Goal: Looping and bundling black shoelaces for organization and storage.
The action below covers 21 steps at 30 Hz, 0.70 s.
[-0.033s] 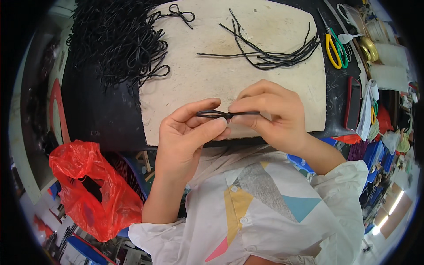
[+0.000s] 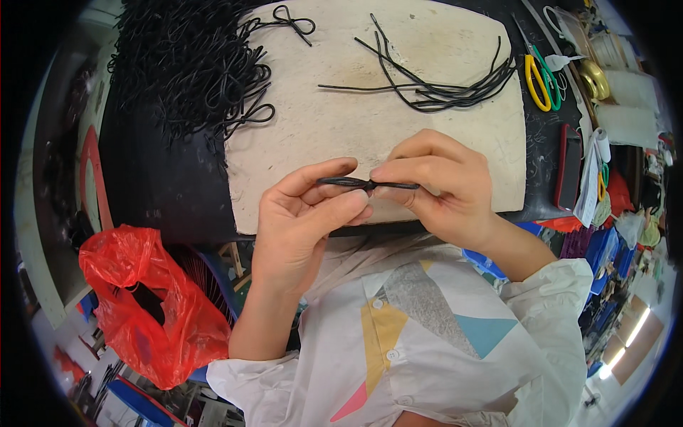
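A knotted black cord (image 2: 343, 182) stretches between both hands over the near part of the pale board (image 2: 284, 135). Its narrow loop points left and its knot sits at the fingertips. My left hand (image 2: 299, 206) pinches it near the knot with thumb and fingers, the loop lying across the fingers. On the other side of the knot, my right hand (image 2: 441, 178) grips the cord between thumb and fingertips, a short length running right. The right fingers partly hide the cord there. Loose black cords (image 2: 448, 96) lie at the board's far right.
A large heap of looped black cords (image 2: 192, 71) covers the far left, spilling onto the board. Scissors with yellow and green handles (image 2: 537, 82) lie right of the board, beyond a dark red-edged case (image 2: 568, 167). A red plastic bag (image 2: 142, 306) hangs at lower left.
The cord's loop looks narrower, its two strands closer together than before. Both hands keep their grip and have barely moved.
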### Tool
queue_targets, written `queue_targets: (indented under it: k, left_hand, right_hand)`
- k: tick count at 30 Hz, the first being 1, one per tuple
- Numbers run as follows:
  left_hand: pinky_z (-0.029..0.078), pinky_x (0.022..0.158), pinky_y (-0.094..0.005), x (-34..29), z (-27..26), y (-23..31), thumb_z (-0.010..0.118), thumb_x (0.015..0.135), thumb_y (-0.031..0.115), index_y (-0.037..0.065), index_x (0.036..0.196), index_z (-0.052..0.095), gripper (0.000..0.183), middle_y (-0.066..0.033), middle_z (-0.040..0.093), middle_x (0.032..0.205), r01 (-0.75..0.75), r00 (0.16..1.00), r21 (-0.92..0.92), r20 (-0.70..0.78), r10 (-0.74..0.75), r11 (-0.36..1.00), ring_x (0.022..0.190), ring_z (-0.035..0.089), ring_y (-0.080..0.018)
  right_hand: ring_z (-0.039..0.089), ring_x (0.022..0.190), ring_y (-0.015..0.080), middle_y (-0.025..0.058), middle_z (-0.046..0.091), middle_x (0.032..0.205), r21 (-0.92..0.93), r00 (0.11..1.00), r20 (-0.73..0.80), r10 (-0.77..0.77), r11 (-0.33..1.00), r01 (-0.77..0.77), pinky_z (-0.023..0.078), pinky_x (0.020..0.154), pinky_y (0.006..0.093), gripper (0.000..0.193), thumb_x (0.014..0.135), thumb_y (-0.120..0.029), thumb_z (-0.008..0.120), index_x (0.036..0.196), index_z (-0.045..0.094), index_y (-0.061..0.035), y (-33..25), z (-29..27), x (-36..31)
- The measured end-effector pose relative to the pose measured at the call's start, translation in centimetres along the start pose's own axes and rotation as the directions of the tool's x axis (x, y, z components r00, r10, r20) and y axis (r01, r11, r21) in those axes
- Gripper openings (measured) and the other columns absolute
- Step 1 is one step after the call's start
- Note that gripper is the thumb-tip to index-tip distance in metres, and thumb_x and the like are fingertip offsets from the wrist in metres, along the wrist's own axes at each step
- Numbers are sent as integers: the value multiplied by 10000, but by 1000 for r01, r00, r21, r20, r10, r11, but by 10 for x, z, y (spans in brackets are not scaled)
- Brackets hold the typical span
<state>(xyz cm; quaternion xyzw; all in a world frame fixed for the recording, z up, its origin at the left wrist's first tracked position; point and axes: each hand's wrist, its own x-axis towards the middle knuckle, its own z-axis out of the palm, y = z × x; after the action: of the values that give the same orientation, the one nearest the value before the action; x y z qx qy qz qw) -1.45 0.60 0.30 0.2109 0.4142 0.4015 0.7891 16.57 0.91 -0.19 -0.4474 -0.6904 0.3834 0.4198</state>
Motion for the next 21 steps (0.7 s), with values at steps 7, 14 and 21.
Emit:
queue_targets:
  k: [7, 14, 21]
  left_hand:
    - [537, 669, -281, -1, 3, -6, 584, 739, -52, -75, 989, 554, 253, -118, 609, 815, -251, 965, 223, -19, 262, 942, 715, 628, -201]
    - [544, 579, -246, -1, -2, -2, 569, 778, -14, -82, 956, 558, 190, -149, 621, 799, -88, 981, 164, -154, 114, 983, 675, 643, -209]
    - [532, 639, -262, -1, 0, -1, 576, 774, -16, -91, 1047, 507, 292, -169, 621, 832, -52, 994, 111, -85, 61, 992, 726, 638, -213]
  right_hand:
    - [542, 662, 111, 71, 584, 773, 641, 850, 296, 436, 569, -516, 443, 599, 223, 142, 838, -114, 561, 801, 573, 22, -5, 3, 2]
    - [546, 646, 72, 31, 598, 710, 711, 730, 311, 609, 360, -604, 442, 603, 204, 207, 849, -186, 562, 868, 622, 11, -2, -3, 6]
    - [524, 630, 58, 19, 599, 690, 497, 789, 243, 564, 626, -601, 433, 597, 193, 209, 839, -194, 580, 820, 636, 7, 3, -5, 3]
